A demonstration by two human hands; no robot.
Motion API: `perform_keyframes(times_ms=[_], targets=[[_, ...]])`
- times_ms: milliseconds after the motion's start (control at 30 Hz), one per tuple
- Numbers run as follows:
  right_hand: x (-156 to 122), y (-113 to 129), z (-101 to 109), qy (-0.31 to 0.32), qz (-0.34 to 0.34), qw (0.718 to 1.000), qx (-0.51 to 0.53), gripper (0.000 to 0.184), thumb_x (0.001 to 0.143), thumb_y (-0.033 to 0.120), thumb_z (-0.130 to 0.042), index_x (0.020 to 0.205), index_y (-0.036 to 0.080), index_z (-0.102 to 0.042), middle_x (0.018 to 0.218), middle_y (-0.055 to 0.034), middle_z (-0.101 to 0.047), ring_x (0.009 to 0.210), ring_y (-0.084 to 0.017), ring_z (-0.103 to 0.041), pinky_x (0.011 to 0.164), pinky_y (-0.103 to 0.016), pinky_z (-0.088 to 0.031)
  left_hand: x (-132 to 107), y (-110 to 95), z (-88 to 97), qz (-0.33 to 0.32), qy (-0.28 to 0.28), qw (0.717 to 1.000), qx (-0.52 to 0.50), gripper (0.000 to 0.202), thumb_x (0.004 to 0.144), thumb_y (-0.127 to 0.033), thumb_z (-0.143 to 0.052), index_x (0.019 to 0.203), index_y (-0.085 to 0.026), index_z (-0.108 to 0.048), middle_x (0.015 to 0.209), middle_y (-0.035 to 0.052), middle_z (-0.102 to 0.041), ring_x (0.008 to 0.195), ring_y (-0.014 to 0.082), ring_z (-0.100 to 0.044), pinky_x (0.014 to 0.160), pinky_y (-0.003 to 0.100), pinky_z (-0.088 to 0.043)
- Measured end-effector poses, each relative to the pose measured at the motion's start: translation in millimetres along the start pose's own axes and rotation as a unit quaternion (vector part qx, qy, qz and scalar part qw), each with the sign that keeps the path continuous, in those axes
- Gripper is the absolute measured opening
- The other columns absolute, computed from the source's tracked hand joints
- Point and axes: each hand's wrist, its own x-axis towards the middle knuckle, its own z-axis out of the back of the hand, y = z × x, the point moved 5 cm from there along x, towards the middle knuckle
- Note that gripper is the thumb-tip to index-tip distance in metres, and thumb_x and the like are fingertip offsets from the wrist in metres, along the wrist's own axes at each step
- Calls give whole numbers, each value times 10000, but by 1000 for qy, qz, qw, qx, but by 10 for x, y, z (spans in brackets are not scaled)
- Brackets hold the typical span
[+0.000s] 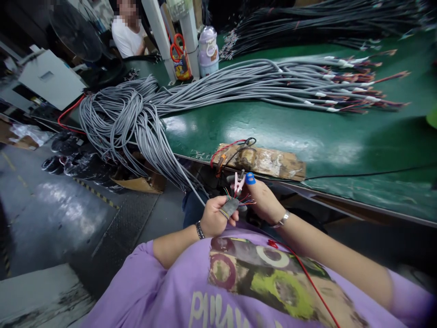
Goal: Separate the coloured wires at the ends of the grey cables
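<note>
My left hand (214,217) is closed around the end of a grey cable (191,184), whose thin coloured wires (244,200) fan out past my taped thumb. My right hand (262,200), with a blue wrap on one fingertip, pinches a pink alligator clip (238,183) right at those wire ends. Both hands are held close together just below the bench edge, above my purple shirt. A red lead (307,278) runs from the clip area down across my chest.
A big bundle of grey cables (143,109) drapes over the green bench (307,132) and hangs off its left end. A cardboard-mounted fixture (262,159) with red and black leads sits at the bench edge. Scissors in a holder (178,57) and a bottle (208,50) stand behind. Another person (128,34) sits at the far left.
</note>
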Motion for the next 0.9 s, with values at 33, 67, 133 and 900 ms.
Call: perform_keyframes(times_ms=[33, 67, 133, 900], targets=[[16, -41, -36, 21, -33, 998, 55, 666, 715, 836, -483, 664, 184, -609, 619, -51, -583, 583, -169, -516, 560, -297, -420, 6, 1, 1, 0, -4, 1000, -2, 563, 744, -681, -605, 605, -140, -542, 525, 8, -565, 404, 65, -486, 409, 192, -390], [31, -78, -73, 41, -63, 991, 111, 651, 692, 828, -527, 687, 183, -615, 624, -52, -594, 570, -166, -522, 548, -294, -426, 11, 3, 1, 1, -6, 1000, -3, 559, 744, -678, -606, 606, -140, -542, 521, 6, -562, 400, 65, -483, 408, 193, -389], [54, -123, -120, 59, -100, 973, 198, 611, 643, 788, -629, 726, 182, -628, 623, -46, -603, 544, -156, -521, 529, -287, -432, 18, 12, 1, 4, -10, 1000, -5, 553, 740, -674, -612, 610, -140, -543, 518, 2, -556, 398, 66, -484, 405, 192, -386], [-233, -20, 42, 212, -87, 973, 19, 417, 637, 521, -799, 706, 156, -609, 661, 8, -580, 601, -114, -481, 613, -259, -401, -58, 160, 46, 12, 51, 995, 90, 476, 750, -582, -640, 596, -140, -553, 541, 10, -568, 443, 75, -519, 441, 183, -404]])
